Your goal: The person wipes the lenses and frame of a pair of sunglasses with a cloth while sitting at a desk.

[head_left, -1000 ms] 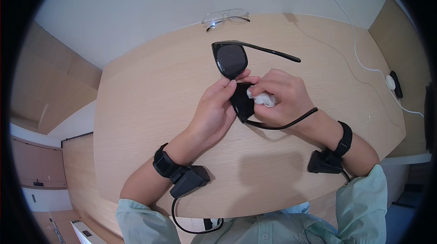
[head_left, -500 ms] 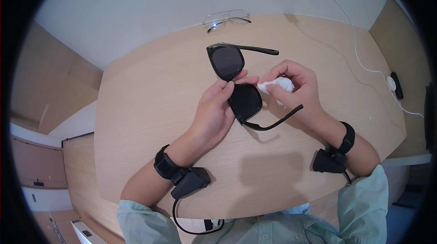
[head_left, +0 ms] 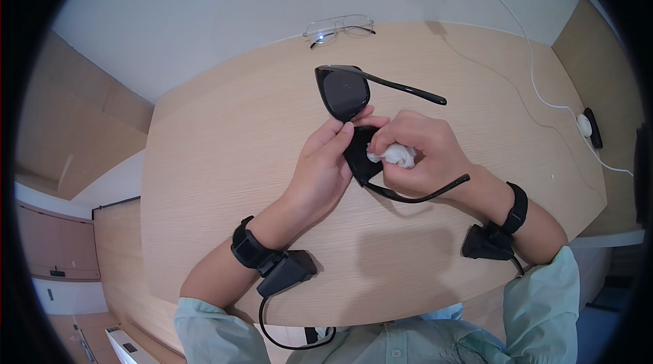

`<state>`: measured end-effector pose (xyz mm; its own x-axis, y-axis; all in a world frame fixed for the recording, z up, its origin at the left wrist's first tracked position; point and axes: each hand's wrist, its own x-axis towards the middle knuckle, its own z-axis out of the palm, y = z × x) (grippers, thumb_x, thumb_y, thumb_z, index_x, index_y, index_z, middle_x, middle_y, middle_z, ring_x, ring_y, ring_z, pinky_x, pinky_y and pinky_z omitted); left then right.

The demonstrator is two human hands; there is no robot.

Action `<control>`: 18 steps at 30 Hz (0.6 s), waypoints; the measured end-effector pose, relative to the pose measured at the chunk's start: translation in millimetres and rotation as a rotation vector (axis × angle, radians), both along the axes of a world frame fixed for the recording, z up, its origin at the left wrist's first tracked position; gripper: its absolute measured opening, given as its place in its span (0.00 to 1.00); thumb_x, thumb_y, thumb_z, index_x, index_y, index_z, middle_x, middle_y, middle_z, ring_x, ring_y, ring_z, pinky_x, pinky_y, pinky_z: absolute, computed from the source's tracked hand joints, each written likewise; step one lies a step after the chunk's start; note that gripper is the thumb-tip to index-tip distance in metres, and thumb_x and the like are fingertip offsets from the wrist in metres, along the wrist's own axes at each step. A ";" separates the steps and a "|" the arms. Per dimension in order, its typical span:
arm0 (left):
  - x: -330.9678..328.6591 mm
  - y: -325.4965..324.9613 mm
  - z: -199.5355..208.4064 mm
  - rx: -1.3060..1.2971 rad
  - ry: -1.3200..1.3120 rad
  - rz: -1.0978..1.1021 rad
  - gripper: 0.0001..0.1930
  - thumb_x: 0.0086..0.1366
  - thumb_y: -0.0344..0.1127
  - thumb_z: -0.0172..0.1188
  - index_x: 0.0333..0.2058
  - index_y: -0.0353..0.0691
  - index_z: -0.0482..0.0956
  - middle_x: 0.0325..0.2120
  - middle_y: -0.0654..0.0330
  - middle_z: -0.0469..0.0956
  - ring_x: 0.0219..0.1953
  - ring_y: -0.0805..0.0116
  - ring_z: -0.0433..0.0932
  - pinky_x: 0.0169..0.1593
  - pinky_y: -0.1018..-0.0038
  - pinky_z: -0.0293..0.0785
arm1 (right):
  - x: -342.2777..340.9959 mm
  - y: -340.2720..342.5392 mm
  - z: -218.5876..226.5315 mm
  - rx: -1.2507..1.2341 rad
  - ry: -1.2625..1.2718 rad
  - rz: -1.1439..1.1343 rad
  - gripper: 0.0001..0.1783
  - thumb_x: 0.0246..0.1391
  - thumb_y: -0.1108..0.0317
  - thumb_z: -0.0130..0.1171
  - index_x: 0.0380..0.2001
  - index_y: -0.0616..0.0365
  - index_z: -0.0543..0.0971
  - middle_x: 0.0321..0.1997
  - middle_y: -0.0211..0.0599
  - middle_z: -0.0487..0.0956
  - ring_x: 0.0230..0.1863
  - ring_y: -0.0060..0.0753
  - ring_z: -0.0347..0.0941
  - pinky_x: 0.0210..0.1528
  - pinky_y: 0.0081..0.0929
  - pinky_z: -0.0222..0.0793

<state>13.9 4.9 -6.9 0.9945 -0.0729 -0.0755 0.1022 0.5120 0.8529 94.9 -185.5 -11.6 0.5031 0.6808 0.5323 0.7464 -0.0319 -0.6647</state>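
My left hand (head_left: 325,163) grips a pair of black sunglasses (head_left: 345,94) at the bridge, thumb on top and fingers beneath. Both temples are unfolded and extend to the right; the lenses lie one farther and one nearer. In my right hand (head_left: 428,153) a crumpled white tissue (head_left: 398,155) is pinched between thumb and fingers. The tissue lies against the inner side of the nearer lens, covering its right part. The nearer temple passes just below my right hand.
Wire-framed clear eyeglasses (head_left: 339,29) rest at the table's far edge by the wall. A white cable (head_left: 529,44) runs from a wall plug down the right side, past a round white piece (head_left: 584,125). Black wrist straps with boxy devices (head_left: 289,271) sit on both forearms.
My right hand has moved left with the tissue, from beside the nearer lens onto it. The sunglasses have turned slightly, their temples shifting right.
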 end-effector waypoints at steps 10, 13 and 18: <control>0.6 0.1 -1.2 -0.034 0.009 -0.009 0.23 0.83 0.38 0.43 0.68 0.29 0.64 0.62 0.51 0.76 0.66 0.61 0.73 0.72 0.63 0.68 | -5.0 -2.6 3.9 0.240 0.234 -0.114 0.10 0.43 0.80 0.64 0.31 0.57 0.83 0.35 0.37 0.84 0.34 0.36 0.80 0.39 0.29 0.76; 0.4 -2.0 -0.5 -0.021 0.042 0.027 0.23 0.83 0.37 0.43 0.68 0.29 0.65 0.63 0.52 0.74 0.66 0.61 0.73 0.72 0.64 0.68 | 0.1 1.8 -3.1 0.150 0.010 -0.012 0.12 0.45 0.79 0.64 0.36 0.56 0.84 0.39 0.37 0.85 0.41 0.39 0.80 0.44 0.31 0.77; -1.4 -3.5 1.6 -0.002 0.049 0.075 0.22 0.83 0.36 0.43 0.68 0.28 0.65 0.65 0.52 0.71 0.67 0.62 0.72 0.70 0.65 0.69 | -3.3 7.7 -3.8 0.049 -0.198 0.051 0.16 0.46 0.76 0.64 0.41 0.55 0.82 0.46 0.44 0.83 0.55 0.50 0.80 0.49 0.41 0.78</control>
